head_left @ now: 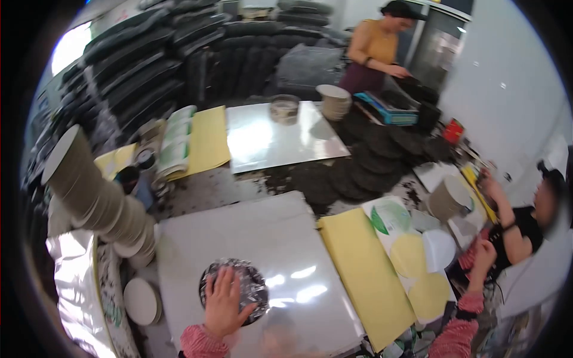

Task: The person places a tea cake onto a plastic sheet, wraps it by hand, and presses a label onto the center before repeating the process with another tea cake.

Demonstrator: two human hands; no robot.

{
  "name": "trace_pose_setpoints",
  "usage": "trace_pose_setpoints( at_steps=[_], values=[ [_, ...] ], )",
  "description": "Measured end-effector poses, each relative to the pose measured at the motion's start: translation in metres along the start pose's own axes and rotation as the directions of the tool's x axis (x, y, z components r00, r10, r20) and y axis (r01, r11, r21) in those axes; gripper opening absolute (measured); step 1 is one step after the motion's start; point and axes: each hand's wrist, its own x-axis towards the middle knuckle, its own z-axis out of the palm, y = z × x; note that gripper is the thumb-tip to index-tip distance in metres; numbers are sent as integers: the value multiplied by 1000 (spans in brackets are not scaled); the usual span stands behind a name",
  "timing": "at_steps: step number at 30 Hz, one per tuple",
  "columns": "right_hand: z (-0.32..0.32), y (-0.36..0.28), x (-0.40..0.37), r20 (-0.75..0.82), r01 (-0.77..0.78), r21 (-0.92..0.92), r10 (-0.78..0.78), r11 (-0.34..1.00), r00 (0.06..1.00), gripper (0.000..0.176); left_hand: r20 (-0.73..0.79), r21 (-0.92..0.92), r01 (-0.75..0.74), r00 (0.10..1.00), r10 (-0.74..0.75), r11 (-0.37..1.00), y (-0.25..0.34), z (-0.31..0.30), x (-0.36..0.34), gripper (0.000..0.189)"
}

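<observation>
My left hand (224,305) lies flat with fingers spread on a dark round disc (261,285) covered with crinkled, shiny clear film. Under the disc is a large pale glossy sheet (250,232) on the table. My right hand (486,255) is raised at the right, its fingers curled; whether anything is in them is hidden. Near it are round yellow paper labels (428,293) and a white round sheet (439,250). A yellow paper sheet (364,280) lies between my two hands.
Tall stacks of pale round discs (98,200) lean at the left. Dark round cakes (364,170) overlap at the back, beside another glossy sheet (256,131) bearing a tape roll (285,109). One person (373,51) stands behind; another person's hand (490,182) is at the right.
</observation>
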Motion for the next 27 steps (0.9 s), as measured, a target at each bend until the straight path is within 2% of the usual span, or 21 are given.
trace_pose_setpoints(
  at_steps=[1,2,4,5,6,7,8,9,11,13,14,16,17,18,20,22,23,24,25,26,27],
  values=[
    [-4,1,5,-54,250,-133,-259,959,964,4,-9,12,-12,1000,12,1000,1,-2,1,80],
    [3,-8,-1,-71,284,-227,-307,931,949,9,-12,36,-13,1000,13,999,0,-1,0,81],
    [41,-28,-22,-31,150,44,-149,988,988,25,-20,40,-9,1000,9,999,-2,3,-1,82],
    [61,-48,-37,28,46,31,-47,998,999,33,-21,38,-7,1000,8,999,-5,1,-6,82],
    [64,-60,-42,50,-51,-6,51,999,997,42,-20,23,9,1000,-8,1000,-6,0,-6,83],
    [56,6,-22,202,167,-285,-111,944,973,50,-14,-6,-2,1000,2,1000,-3,2,-2,84],
    [69,26,-38,278,16,-138,23,990,960,59,-6,-15,3,1000,-3,1000,-1,2,-1,84],
    [80,-10,-74,382,210,-390,-49,897,923,77,3,-18,9,1000,-9,1000,0,0,-1,85],
    [98,-62,-131,413,180,-526,64,831,909,117,9,-48,-17,1000,17,999,1,-1,0,85],
    [107,-77,-158,419,143,-577,142,804,897,125,14,-49,10,1000,-9,999,1,1,2,85],
    [110,-73,-168,411,136,-578,143,804,900,125,21,-46,13,1000,-12,999,0,1,1,86],
    [122,-65,-189,504,353,-558,-31,751,863,127,24,-32,22,999,-22,999,-1,-1,1,86],
    [128,-68,-200,498,377,-543,-73,751,864,112,14,-32,16,1000,-16,999,-1,-1,1,86],
    [133,-64,-198,500,378,-540,-74,752,863,112,7,-35,10,1000,-10,999,0,0,0,85],
    [145,-44,-194,489,557,-536,-304,634,818,74,13,-43,13,1000,-13,999,1,2,-1,85],
    [119,0,-149,287,428,-373,-336,823,897,33,2,-45,31,1000,-31,999,-2,-1,2,85],
    [83,13,-100,271,69,-403,47,913,962,18,-3,-44,20,1000,-20,999,0,-1,3,84],
    [45,-8,-70,131,77,-342,-34,937,991,14,0,-42,16,1000,-16,999,1,-1,0,84],
    [-22,48,-6,178,-255,3,250,967,952,21,-1,-40,16,1000,-16,999,1,0,0,83],
    [-41,-11,-9,448,-477,540,242,694,860,32,-5,14,4,1000,-4,1000,0,0,0,84],
    [-70,17,19,175,-320,642,273,697,946,36,8,6,3,1000,-3,1000,-1,-1,0,84]
  ],
)
